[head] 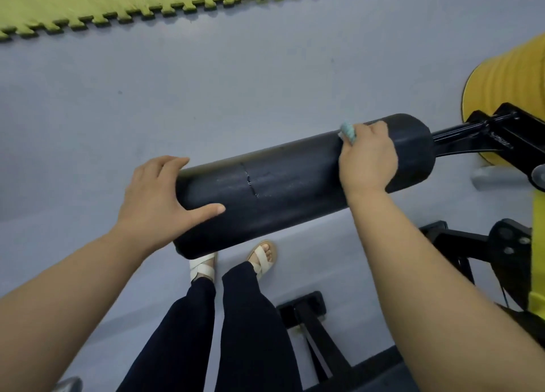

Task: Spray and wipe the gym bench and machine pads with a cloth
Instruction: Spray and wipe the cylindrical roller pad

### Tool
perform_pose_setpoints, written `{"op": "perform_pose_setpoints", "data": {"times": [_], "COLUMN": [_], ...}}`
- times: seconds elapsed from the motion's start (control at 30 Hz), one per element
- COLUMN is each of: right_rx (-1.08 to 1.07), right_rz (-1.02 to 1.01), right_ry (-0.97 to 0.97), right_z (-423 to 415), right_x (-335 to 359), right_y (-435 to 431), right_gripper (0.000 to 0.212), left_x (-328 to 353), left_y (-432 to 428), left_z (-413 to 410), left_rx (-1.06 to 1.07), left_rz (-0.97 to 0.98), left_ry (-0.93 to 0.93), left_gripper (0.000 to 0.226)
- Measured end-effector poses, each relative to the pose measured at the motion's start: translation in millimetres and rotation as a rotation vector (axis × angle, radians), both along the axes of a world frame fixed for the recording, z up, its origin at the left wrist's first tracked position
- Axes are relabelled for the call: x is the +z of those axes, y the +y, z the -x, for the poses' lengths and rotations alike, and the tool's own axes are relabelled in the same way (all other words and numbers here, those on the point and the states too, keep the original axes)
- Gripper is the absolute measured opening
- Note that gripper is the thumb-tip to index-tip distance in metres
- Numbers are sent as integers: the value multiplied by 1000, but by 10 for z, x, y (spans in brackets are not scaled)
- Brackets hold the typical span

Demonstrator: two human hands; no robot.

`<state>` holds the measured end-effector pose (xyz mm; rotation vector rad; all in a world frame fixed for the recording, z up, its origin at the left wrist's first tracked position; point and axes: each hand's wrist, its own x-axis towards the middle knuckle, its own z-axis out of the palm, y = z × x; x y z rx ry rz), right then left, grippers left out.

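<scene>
A long black roller pad of a gym machine runs across the middle of the view, with a small crack near its middle. My left hand grips the pad's free left end, thumb on the near side and fingers over the top. My right hand presses a small mint-green cloth against the pad near its right end; only a corner of the cloth shows past my fingers. No spray bottle is in view.
A black arm holds the pad on the right, joined to a yellow machine frame. Black base bars lie low on the right. My sandalled feet stand on the grey floor under the pad. Yellow-green puzzle mats edge the top.
</scene>
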<state>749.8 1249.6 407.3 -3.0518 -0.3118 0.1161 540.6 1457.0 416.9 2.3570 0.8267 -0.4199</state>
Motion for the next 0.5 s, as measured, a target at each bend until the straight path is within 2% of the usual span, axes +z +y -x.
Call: {"op": "perform_pose_setpoints", "data": {"times": [0.07,0.13,0.23,0.3,0.37,0.43,0.5], "right_rx": [122,248,451,648,756,651,431], "right_rz": [34,7,-227,-336,-308,-215,-93], "right_ry": [34,104,176,216,161,57,24], "right_z": [357,770,1406,1480,1220,813,462], "right_x": [21,17,54,74,91,92,100], "right_y": [363,727,1094,1071,868,569,290], "right_gripper": [25,20,12,13,17,17,16], "left_x": [-35,-73,-125,-137,-159,-149,-147], "left_y": [-64,-128,-102,-43,-25,-30,-23], "left_z": [84,132,198,222,258,278,292], "left_rx": [111,180,309,327,307,322,354], "left_rz": [77,171,287,288,259,275,305], "left_ry": [-78,-141,-233,-230,-185,-159,-144], "left_gripper": [77,71,59,45,38,39,42]}}
